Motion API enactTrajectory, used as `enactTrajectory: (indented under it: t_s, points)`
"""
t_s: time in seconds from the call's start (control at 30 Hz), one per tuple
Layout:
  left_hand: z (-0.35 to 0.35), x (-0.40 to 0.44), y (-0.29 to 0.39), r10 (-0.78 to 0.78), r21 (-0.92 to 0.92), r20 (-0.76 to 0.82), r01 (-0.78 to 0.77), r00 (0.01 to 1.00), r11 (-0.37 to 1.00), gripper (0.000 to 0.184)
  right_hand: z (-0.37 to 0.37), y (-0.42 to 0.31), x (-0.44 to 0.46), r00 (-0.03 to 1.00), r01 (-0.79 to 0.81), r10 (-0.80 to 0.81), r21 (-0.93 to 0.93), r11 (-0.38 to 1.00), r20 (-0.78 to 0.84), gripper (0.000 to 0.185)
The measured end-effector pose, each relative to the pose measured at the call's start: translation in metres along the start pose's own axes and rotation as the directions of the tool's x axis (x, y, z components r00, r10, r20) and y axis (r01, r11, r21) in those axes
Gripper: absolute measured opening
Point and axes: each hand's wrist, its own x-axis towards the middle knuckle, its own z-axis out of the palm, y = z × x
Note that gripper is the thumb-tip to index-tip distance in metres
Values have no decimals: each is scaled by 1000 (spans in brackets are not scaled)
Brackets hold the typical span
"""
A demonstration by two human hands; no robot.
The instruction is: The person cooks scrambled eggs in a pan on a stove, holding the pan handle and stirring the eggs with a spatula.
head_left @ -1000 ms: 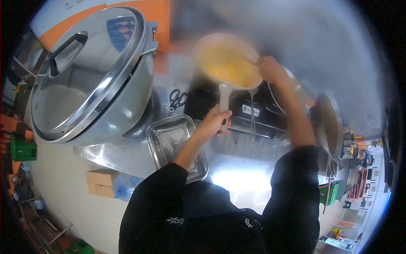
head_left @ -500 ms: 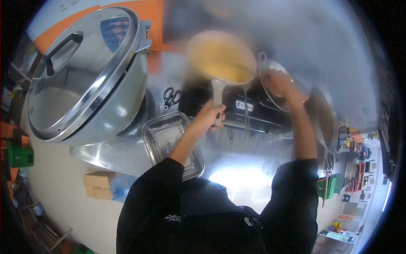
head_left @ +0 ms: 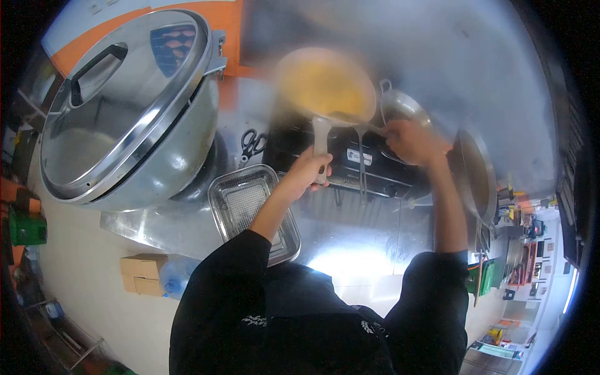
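Observation:
My left hand (head_left: 307, 169) is closed around the pale handle of a frying pan (head_left: 322, 134), which is tilted over the black stove (head_left: 337, 172). Yellow food (head_left: 328, 87) lies in the pan, blurred by haze. My right hand (head_left: 409, 140) grips a thin-handled utensil (head_left: 370, 127) that points left to the pan's near right rim; its head is too blurred to name. Just behind that hand sits a shallow metal bowl (head_left: 403, 105). Between my hands, a long metal utensil (head_left: 362, 165) lies across the stove's front.
A large pot with a shiny lid (head_left: 134, 106) fills the left. Black-handled scissors (head_left: 252, 144) lie near a metal tray with mesh (head_left: 250, 203) on the steel counter (head_left: 350, 231). A wide wok-like pan (head_left: 475, 175) stands at right. A cardboard box (head_left: 142, 274) is below.
My right hand has moved from over the metal bowl slightly down, and its utensil now reaches left to the pan's rim. My left hand still holds the pan in nearly the same place.

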Motion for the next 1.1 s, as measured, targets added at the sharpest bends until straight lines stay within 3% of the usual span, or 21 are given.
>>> enactTrajectory:
  t_s: [0.3,0.5,0.8,1.0,1.1]
  points:
    - [0,0,0,-1,-10,7,1,1000,1000,23,32,-20,25,996,-6,-3,-102,995,-93,20]
    - [-4,5,-6,-3,-17,13,3,1000,1000,24,57,-3,92,961,150,-192,-204,967,-201,22]
    - [1,-1,0,-18,27,-24,18,1000,999,21,46,-21,166,975,114,-151,-216,970,-163,21]
    - [0,-1,1,-16,23,-19,16,1000,1000,21,37,-30,171,966,169,-228,-366,915,-123,22]
    - [1,3,-4,-20,24,-39,21,999,999,20,62,-9,181,936,246,-291,-224,943,-199,25]
